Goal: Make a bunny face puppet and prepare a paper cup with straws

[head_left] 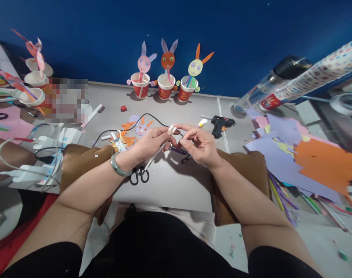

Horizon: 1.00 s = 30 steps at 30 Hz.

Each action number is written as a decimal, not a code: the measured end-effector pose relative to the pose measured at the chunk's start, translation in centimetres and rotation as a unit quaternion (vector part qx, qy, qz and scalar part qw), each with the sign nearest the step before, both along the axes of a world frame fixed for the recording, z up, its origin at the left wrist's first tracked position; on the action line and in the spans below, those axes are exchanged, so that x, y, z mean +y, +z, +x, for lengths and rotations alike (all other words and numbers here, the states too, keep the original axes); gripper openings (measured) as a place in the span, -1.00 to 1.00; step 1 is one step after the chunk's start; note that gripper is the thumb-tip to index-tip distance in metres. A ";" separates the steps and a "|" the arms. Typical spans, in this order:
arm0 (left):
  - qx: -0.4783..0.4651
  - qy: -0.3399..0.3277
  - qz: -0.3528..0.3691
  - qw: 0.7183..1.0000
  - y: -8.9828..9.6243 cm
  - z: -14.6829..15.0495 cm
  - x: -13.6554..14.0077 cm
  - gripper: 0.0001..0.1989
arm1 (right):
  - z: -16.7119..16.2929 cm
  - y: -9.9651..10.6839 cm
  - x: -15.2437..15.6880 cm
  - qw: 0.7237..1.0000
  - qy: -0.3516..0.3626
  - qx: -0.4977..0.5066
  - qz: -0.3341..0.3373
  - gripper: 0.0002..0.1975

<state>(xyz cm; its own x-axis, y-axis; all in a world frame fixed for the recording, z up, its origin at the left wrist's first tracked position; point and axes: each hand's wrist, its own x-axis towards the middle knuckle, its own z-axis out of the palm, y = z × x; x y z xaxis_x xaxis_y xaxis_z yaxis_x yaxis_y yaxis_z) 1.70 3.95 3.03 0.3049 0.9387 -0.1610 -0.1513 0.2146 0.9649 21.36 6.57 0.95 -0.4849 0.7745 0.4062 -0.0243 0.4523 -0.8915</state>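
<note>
Above the middle of the table, my left hand (153, 142) is closed on a thin white strip (157, 156), its thicker pale end rising past the thumb. My right hand (199, 146) faces it, fingers curved and apart. Its index fingertip is at the strip's upper end; whether it touches is hard to tell. Beneath my hands lie a purple pen-like thing (178, 150) and black-handled scissors (139, 175), both partly hidden. Left of them are white-capped markers (118, 142), orange paper scraps (128, 136) and a purple paper rabbit face (141, 129).
Three red paper cups (164, 90) with paper rabbits stand by the blue wall. A black glue gun (221, 125) lies right of my hands, its cable crossing the table. Coloured paper (323, 162) and a clear bottle (255, 92) are at right. A power strip (50, 166) with cords sits left.
</note>
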 end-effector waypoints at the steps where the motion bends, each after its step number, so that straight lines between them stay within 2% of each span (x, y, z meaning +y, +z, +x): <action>1: -0.005 -0.001 -0.001 1.000 0.0 0.0 0.0 -0.72 | 0.0 0.0 0.0 1.000 0.000 -0.001 0.000 -0.83; 8: -0.023 0.007 -0.011 1.000 0.0 0.1 0.0 -0.69 | 0.0 -0.2 0.0 1.000 -0.003 -0.002 0.008 -0.84; 16: -0.043 0.004 -0.031 0.999 0.2 0.1 0.1 -0.78 | 0.0 -0.1 -0.1 1.000 -0.005 0.011 0.009 -0.84; 30: -0.033 -0.027 0.000 0.999 -0.2 0.0 0.0 -0.80 | -0.2 0.6 -0.2 1.000 0.021 0.009 -0.019 -0.79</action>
